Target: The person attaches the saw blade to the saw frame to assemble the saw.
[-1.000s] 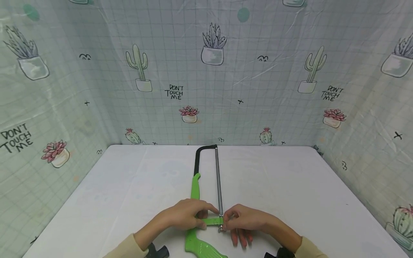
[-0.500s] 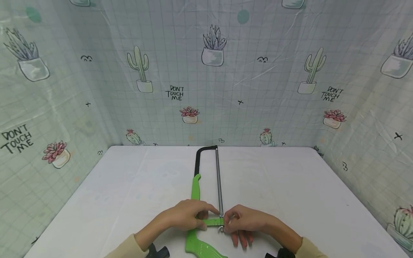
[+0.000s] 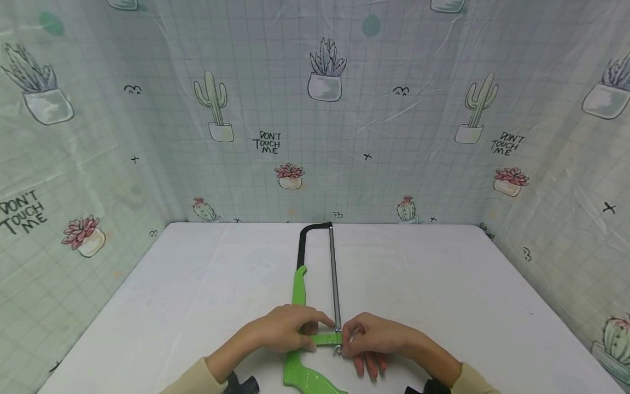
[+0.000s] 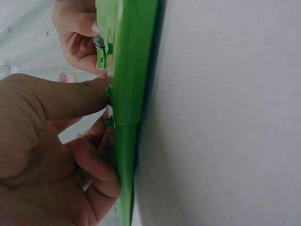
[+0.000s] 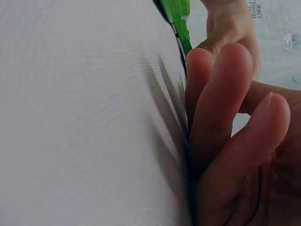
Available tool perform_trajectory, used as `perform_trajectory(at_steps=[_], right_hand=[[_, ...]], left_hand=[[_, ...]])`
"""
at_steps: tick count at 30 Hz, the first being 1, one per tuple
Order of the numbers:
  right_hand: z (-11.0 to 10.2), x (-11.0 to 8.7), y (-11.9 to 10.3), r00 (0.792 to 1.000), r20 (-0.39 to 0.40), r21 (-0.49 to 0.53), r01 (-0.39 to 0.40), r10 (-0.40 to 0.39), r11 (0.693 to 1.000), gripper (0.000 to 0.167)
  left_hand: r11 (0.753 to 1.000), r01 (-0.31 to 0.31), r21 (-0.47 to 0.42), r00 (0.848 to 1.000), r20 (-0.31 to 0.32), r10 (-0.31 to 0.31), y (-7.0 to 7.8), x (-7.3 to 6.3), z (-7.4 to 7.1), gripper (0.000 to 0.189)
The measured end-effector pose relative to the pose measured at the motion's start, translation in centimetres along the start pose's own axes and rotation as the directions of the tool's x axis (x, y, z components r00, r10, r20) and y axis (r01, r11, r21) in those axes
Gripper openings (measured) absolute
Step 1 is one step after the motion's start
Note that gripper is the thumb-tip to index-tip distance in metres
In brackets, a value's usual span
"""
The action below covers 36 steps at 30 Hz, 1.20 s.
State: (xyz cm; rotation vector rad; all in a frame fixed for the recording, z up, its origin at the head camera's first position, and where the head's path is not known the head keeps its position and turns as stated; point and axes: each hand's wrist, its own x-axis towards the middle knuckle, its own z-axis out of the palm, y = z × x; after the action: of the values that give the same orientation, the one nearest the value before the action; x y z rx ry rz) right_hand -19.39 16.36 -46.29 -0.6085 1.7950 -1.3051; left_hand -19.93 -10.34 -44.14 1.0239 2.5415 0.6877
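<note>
A hacksaw with a green and black frame (image 3: 299, 287) lies on the white table, its far bow pointing away from me. Along its right side runs the grey blade (image 3: 334, 273). My left hand (image 3: 285, 327) holds the green frame near its crosspiece (image 3: 325, 339), thumb on the near side and index fingertip by the blade's near end. At the crosspiece's right end, the thumb and index finger of my right hand (image 3: 376, 334) pinch at the small metal wing nut (image 3: 337, 351), which the fingertips partly hide. The other right fingers (image 5: 218, 108) hang loosely down by the table.
The hacksaw's green handle (image 3: 310, 380) reaches past the bottom of the head view. A patterned cloth (image 3: 374, 120) with cactus prints rises behind the white table (image 3: 236, 262) and along both sides. Dark wrist mounts (image 3: 241, 384) sit under both forearms.
The wing nut shows at slightly different angles between the frames, with the right fingertips beside it. Both hands and the hacksaw otherwise stay in place.
</note>
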Motion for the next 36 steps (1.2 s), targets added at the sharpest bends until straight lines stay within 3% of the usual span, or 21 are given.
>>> perform_trajectory(at_steps=[25, 36], right_hand=[[0.02, -0.07, -0.59, 1.0, 0.01, 0.002, -0.011, 0.011, 1.0, 0.008], [0.15, 0.0, -0.57, 1.0, -0.007, -0.012, -0.017, 0.017, 1.0, 0.017]], left_hand=[[1.0, 0.003, -0.009, 1.0, 0.01, -0.002, 0.34, -0.05, -0.51, 0.045], [1.0, 0.01, -0.017, 1.0, 0.015, -0.01, 0.3, -0.09, -0.49, 0.046]])
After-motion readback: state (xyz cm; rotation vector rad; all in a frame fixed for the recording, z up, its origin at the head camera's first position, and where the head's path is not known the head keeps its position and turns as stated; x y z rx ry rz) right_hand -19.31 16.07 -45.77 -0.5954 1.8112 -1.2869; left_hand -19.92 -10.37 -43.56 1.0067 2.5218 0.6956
